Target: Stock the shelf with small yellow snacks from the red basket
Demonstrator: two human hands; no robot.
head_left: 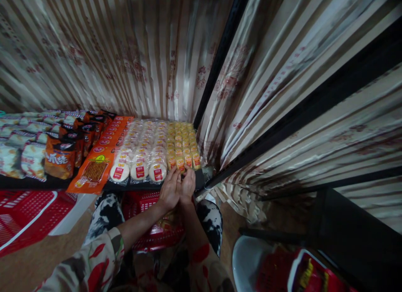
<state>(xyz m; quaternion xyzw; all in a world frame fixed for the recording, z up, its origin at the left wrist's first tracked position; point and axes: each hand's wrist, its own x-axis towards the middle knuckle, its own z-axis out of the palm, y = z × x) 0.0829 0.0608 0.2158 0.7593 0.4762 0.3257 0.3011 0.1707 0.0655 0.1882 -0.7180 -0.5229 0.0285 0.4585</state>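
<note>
Head view: both hands point(179, 186) touch the front yellow snack pack point(180, 163).

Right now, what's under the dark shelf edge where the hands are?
A red plastic basket sits below the dark shelf, between the person's knees. Left hand and right hand with forearms cover much of it; its contents are unclear.
</note>
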